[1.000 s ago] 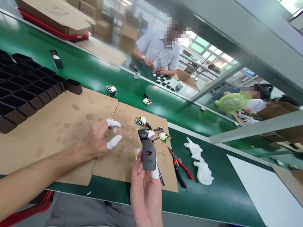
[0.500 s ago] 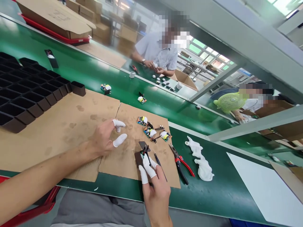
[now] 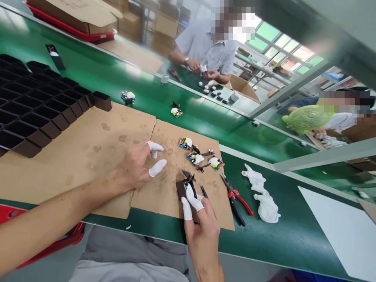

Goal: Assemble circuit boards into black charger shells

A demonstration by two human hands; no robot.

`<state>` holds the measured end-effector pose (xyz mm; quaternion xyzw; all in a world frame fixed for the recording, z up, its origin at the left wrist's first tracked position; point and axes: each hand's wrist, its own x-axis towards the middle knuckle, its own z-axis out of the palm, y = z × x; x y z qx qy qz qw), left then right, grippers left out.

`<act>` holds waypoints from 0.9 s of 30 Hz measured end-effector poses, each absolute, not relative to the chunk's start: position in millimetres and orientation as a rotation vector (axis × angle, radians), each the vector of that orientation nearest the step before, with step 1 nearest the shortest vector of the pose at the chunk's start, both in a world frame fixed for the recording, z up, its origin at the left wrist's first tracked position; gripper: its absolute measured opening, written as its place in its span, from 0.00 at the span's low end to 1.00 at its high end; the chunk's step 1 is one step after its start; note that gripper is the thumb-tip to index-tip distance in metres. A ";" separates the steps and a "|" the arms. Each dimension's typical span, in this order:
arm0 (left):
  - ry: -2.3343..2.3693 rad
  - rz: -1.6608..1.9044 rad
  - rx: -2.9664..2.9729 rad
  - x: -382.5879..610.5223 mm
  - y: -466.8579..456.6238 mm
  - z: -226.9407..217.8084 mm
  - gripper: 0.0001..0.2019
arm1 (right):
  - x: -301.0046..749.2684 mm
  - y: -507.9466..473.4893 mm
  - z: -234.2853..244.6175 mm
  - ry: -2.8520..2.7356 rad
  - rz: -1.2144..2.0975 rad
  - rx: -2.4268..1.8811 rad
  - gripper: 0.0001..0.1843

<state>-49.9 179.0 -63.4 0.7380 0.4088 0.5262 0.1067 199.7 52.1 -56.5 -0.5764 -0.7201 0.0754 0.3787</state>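
Note:
My right hand [image 3: 202, 225], with white finger cots on its fingertips, grips a small black plastic case [image 3: 181, 191] low over the cardboard. A circuit board with black end plate [image 3: 188, 176] pokes out of the case's mouth; its lower part is hidden by the case and fingers. My left hand [image 3: 141, 162] hovers over the cardboard sheet [image 3: 111, 137], thumb and forefinger apart with nothing between them. Beyond the case lie several circuit boards [image 3: 195, 158] with white and yellow parts. Tweezers [image 3: 203, 190] rest partly behind my right hand, and red-and-black pliers [image 3: 235, 196] lie further right.
Rows of empty black cases [image 3: 44, 105] stand at the left. A crumpled white material [image 3: 261, 192] lies right of the pliers. More boards [image 3: 176, 112] sit on the green belt [image 3: 147, 94]. Across it, a person [image 3: 205, 51] handles a white piece; another sits behind a green fan [image 3: 308, 117].
The camera view has shifted, so the bench things appear further right. My right hand still holds the case with the board at its mouth. My left hand stays open.

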 end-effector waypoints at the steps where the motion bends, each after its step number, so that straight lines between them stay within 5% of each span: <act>1: 1.210 1.531 2.171 -50.1 178.7 -63.2 0.10 | 199.9 52.1 -59.3 -1.824 0.234 -1.479 0.17; 4: 1.205 1.496 2.169 -49.8 178.3 -62.0 0.10 | 199.2 51.8 -60.5 -1.643 0.443 -1.487 0.16; 9: 1.167 1.542 2.149 -48.5 177.8 -61.0 0.08 | 199.6 47.7 -53.1 -0.708 1.059 -1.357 0.31; 14: 1.144 1.550 2.184 -48.6 176.1 -63.2 0.07 | 210.3 41.1 -43.7 -0.271 1.404 -1.075 0.21; 21: 1.170 1.522 2.186 -48.5 174.8 -63.8 0.08 | 201.5 40.8 -41.5 -0.243 1.347 -1.083 0.14; 27: 1.169 1.508 2.138 -48.8 175.3 -62.3 0.08 | 199.0 41.3 -48.4 -0.783 0.761 -1.414 0.19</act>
